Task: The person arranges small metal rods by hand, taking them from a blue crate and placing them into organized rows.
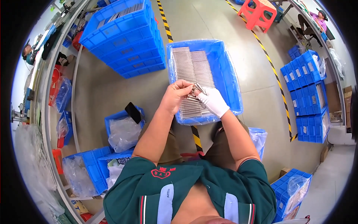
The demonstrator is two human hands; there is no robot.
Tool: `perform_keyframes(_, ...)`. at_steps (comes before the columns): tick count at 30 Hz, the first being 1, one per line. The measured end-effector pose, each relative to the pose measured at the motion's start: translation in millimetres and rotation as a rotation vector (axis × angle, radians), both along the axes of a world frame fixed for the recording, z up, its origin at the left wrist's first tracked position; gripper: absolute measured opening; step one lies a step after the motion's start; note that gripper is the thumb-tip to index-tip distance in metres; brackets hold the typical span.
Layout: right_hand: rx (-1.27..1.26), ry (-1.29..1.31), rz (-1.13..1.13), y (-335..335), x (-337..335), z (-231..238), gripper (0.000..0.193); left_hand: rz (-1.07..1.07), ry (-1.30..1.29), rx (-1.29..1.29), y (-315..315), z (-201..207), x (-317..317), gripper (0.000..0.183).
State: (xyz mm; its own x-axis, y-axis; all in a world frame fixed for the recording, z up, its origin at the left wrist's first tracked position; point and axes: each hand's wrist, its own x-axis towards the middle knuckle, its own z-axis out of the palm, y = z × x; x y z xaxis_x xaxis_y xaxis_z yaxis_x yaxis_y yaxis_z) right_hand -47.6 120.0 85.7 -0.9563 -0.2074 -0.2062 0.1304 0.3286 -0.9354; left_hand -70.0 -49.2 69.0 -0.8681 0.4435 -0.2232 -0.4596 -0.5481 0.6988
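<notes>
My right hand (213,102), in a white glove, is closed around several short shiny metal rods (200,88) that stick out past its fingers. My bare left hand (179,94) meets it, thumb and fingers pinched at the ends of the rods; exactly what it grips is too small to tell. Both hands are above a blue plastic crate (232,80) lined with clear film. Inside, slim silvery metal rods (182,63) lie packed side by side in two long rows. The crate's right side shows bare blue floor. My hands hide part of the near rows.
Stacked blue crates (130,56) stand at the left, the top one holding metal parts. Lower left are crates with plastic bags (124,130) and a black phone (133,112). More blue crates (305,93) line the right. A red stool (258,15) stands far right; a person (320,20) sits beyond.
</notes>
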Motion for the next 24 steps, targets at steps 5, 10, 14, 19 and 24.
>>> perform_keyframes(5,-0.098,-0.12,0.048,-2.3,3.3,4.3,0.026,-0.134,0.085,-0.096,-14.0,-2.6,-6.3,0.008)
perform_keyframes(10,-0.206,-0.146,0.044,-2.9,4.9,6.6,0.035,-0.264,-0.208,0.303,-9.7,0.7,-3.6,0.012)
perform_keyframes(14,-0.132,-0.01,0.025,-2.4,2.1,2.8,0.035,-0.112,0.029,0.015,-6.2,-3.3,-0.8,0.01)
perform_keyframes(19,-0.163,-0.203,0.064,2.7,-2.5,1.0,0.037,-0.044,0.284,-0.315,-6.6,11.0,-1.0,0.012)
perform_keyframes(24,-0.21,-0.217,0.071,1.0,-0.5,0.0,0.038,0.033,0.327,-0.415,-13.4,7.9,-4.3,0.011)
